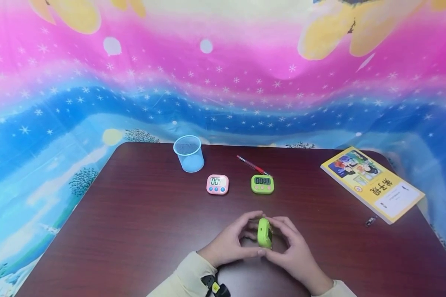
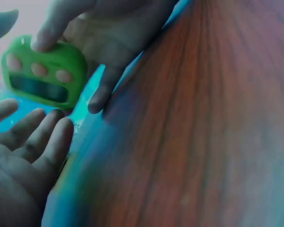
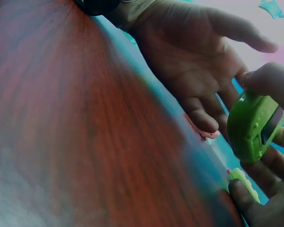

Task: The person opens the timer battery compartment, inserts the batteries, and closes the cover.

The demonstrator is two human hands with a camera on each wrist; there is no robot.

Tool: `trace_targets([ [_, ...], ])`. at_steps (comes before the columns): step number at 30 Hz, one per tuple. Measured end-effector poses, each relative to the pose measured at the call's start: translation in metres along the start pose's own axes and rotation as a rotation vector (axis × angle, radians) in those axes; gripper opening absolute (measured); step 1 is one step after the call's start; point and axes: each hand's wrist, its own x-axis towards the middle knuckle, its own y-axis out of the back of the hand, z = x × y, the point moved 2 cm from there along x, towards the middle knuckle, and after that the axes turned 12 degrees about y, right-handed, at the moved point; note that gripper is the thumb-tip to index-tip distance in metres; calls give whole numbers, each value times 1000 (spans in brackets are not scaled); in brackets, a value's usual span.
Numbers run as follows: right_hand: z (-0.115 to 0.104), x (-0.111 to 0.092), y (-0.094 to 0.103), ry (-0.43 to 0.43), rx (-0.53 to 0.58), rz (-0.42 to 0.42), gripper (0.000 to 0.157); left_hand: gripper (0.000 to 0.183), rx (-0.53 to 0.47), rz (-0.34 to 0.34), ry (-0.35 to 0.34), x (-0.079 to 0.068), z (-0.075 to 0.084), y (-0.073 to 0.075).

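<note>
A green digital timer [image 1: 264, 233] with pink buttons is up on edge between the two hands, its screen turned to the right in the head view. My right hand [image 1: 295, 251] pinches it, the thumb [image 2: 45, 39] on its edge in the left wrist view. Around its left side is my left hand [image 1: 232, 241], with fingers loosely spread; in the right wrist view its palm [image 3: 189, 61] faces the timer. Farther back on the table lie a pink timer [image 1: 217, 185] with blue buttons and a second green timer [image 1: 262, 184], both screen up.
A blue mesh pen cup [image 1: 190, 154] stands at the back of the dark wooden table [image 1: 141, 206]. Behind the second green timer lies a red pen [image 1: 253, 166]. To the right are a yellow book [image 1: 371, 181] and a small metallic object [image 1: 371, 221]. A printed cloth [image 1: 223, 74] hangs behind.
</note>
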Motion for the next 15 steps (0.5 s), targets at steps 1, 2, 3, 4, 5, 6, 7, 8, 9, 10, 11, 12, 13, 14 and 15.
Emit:
trace_targets([
  [1, 0, 0, 0, 9, -22, -6, 74, 79, 8, 9, -12, 0, 0, -1],
  [2, 0, 0, 0, 20, -44, -13, 74, 79, 15, 20, -21, 1, 1, -1],
  [3, 0, 0, 0, 27, -66, -21, 74, 78, 22, 29, -25, 1, 1, -1],
  [4, 0, 0, 0, 36, -88, -26, 74, 77, 30, 37, -31, 1, 0, -1],
  [5, 0, 0, 0, 43, -102, -30, 73, 75, 35, 44, -32, 1, 0, -2],
  [6, 0, 0, 0, 51, -114, -34, 73, 72, 35, 49, -30, 2, -1, -2],
  [7, 0, 1, -1, 58, -123, -36, 72, 71, 34, 53, -26, 2, -1, -2],
  [8, 0, 1, -1, 62, -130, -38, 72, 70, 33, 60, -21, 2, -2, -2],
  [9, 0, 2, -2, 66, -140, -39, 73, 69, 28, 67, -13, 2, -2, -1],
  [10, 1, 2, -2, 67, -152, -39, 73, 69, 22, 74, -6, 2, -3, -1],
  [11, 1, 3, -3, 61, -165, -42, 74, 69, 5, 82, 5, 2, -4, -1],
  [12, 1, 3, -3, 48, -176, -46, 75, 69, -14, 91, 13, 2, -5, -1],
  [13, 2, 3, -3, 30, -186, -49, 76, 70, -33, 101, 16, 2, -5, 0],
  [14, 2, 3, -3, 6, -194, -52, 76, 71, -56, 110, 18, 2, -5, 0],
  [15, 3, 3, -3, -19, -204, -53, 76, 71, -80, 116, 20, 2, -6, 1],
])
